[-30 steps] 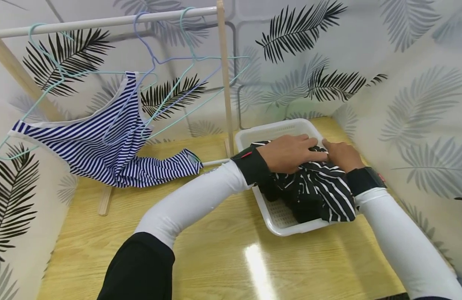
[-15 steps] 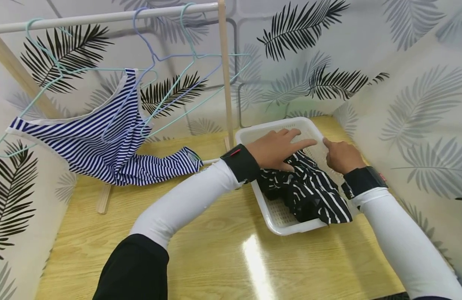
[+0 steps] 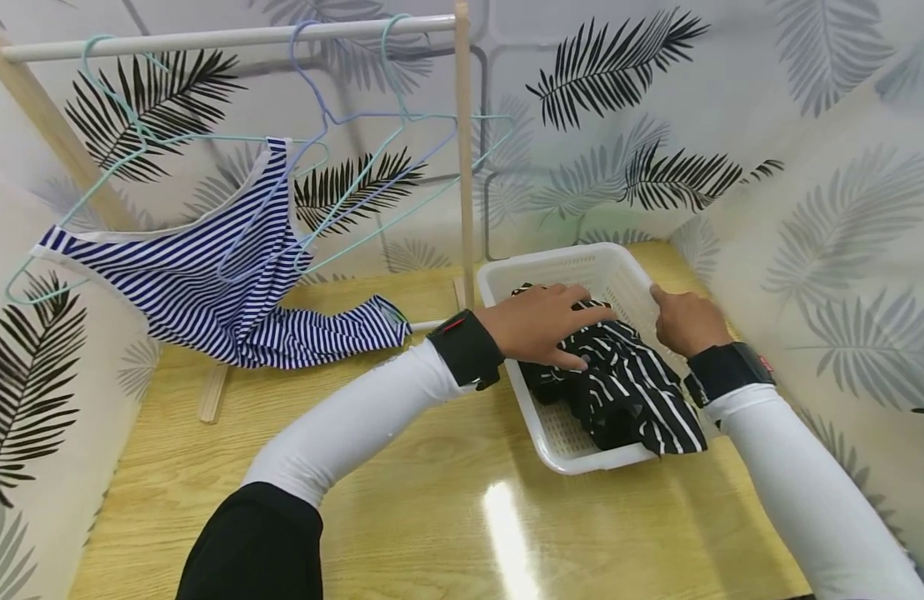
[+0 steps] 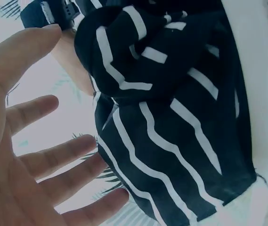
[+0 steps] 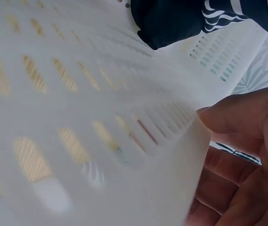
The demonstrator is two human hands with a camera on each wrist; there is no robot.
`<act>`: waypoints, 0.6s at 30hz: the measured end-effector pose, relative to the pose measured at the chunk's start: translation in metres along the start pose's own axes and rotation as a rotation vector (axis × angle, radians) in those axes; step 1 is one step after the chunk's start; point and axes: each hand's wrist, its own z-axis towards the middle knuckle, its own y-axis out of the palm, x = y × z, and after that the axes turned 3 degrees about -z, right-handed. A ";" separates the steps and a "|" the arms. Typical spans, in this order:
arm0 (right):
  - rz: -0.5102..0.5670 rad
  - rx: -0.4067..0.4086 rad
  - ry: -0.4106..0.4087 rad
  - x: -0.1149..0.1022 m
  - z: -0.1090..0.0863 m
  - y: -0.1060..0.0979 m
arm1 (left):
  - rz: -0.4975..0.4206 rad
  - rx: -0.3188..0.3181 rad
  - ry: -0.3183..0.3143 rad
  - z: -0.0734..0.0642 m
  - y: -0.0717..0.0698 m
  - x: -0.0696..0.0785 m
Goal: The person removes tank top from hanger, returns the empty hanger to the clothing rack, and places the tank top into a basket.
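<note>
A black garment with white stripes (image 3: 634,375) lies crumpled in a white plastic basket (image 3: 574,463), one end hanging over the near rim. Above the garment's left part, my left hand (image 3: 532,323) is spread, fingers apart. The left wrist view shows those fingers straight beside the striped cloth (image 4: 166,127), pinching none of it. With thumb on top and fingers curled underneath, my right hand (image 3: 690,322) grips the basket's right rim. The same hold appears in the right wrist view, where my hand (image 5: 247,160) pinches the slotted basket wall (image 5: 124,94).
Left of the basket stands a wooden rack with a white rail (image 3: 229,40). Several hangers, including a blue one (image 3: 322,108), hang there. A blue-and-white striped top (image 3: 207,275) droops from a green hanger (image 3: 142,137) onto the table (image 3: 417,492). Leaf-patterned walls (image 3: 844,217) enclose the space.
My left hand has moved left, its fingers spreading away from the cloth. The striped garment has settled lower, away from the right rim. My right hand stays at the rim.
</note>
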 end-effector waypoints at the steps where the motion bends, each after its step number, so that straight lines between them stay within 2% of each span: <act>1: 0.001 -0.001 -0.001 -0.001 0.000 0.001 | -0.002 0.005 0.004 -0.003 0.001 0.000; 5: 0.018 -0.049 0.021 -0.003 0.000 0.002 | -0.019 0.027 -0.009 -0.015 0.005 -0.002; 11: 0.049 -0.135 0.057 -0.003 0.002 -0.003 | -0.074 0.060 -0.051 -0.039 0.008 -0.013; 18: 0.083 -0.149 0.069 -0.002 -0.001 -0.006 | -0.107 0.099 -0.106 -0.068 0.008 -0.023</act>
